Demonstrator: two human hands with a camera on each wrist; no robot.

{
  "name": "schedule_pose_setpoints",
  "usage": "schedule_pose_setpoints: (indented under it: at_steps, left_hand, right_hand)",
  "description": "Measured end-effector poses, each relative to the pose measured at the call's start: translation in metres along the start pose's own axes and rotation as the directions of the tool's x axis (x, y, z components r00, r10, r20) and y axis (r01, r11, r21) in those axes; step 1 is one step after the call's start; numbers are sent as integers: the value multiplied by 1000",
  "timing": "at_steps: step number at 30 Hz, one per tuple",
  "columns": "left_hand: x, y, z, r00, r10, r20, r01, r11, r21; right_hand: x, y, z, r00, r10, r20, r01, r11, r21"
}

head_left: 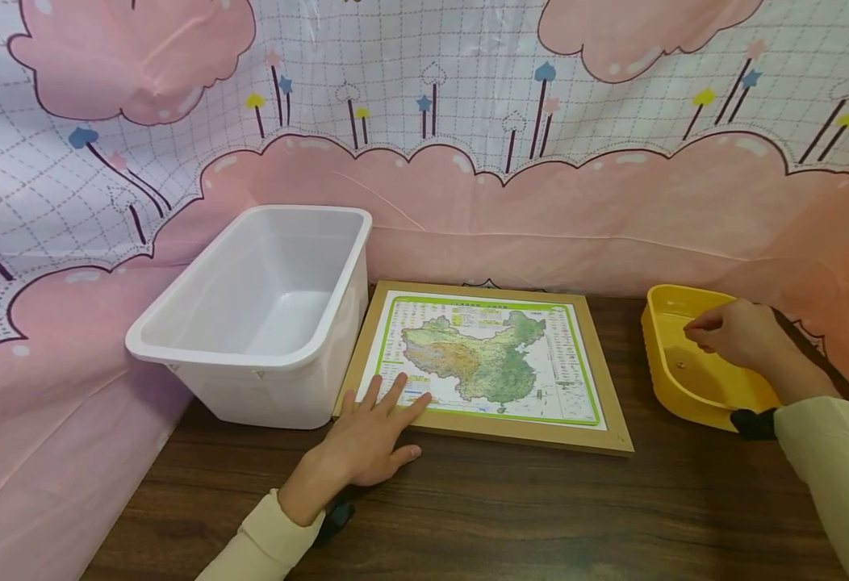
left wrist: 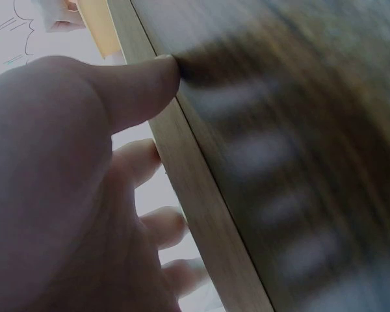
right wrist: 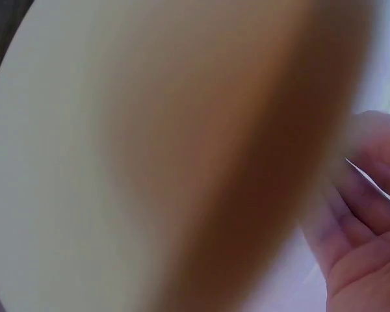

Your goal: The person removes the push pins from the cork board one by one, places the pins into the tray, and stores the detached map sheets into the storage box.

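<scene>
A wooden-framed map (head_left: 475, 355), printed in green and tan, lies flat on the dark wooden table. My left hand (head_left: 370, 436) rests on its near left corner with the fingers spread over the print and frame edge. In the left wrist view, the thumb (left wrist: 143, 88) touches the side of the wooden frame (left wrist: 195, 188). My right hand (head_left: 740, 339) hovers inside a yellow basin (head_left: 660, 331), its fingers bent toward the thumb. Whether anything small sits between those fingertips is hidden. A tiny metallic piece (head_left: 680, 365) shows on the basin's floor.
Left of the map stands a deep white tub (head_left: 272, 387), close against the frame. Behind everything hangs a pink and white patterned sheet (head_left: 424, 194), which also covers the left side. Dark tabletop (head_left: 504, 508) shows in front of the map.
</scene>
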State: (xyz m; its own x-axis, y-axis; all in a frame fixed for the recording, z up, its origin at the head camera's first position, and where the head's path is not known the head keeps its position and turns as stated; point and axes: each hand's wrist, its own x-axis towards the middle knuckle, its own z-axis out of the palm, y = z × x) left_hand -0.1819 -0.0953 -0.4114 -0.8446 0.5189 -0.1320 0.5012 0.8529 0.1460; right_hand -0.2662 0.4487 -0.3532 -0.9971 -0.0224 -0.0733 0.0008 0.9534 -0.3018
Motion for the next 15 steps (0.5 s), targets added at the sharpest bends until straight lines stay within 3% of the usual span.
schedule_pose_setpoints:
  at_steps: [8, 15]
  left_hand:
    - [1, 0, -1, 1000, -4, 1, 4, 1000, 0]
    - [0, 0, -2, 1000, -1, -1, 1, 1000, -1]
  right_hand:
    - [3, -18, -8, 991, -89, -101, 84, 995, -57]
    - [2, -57, -16, 989, -119, -87, 110, 989, -99]
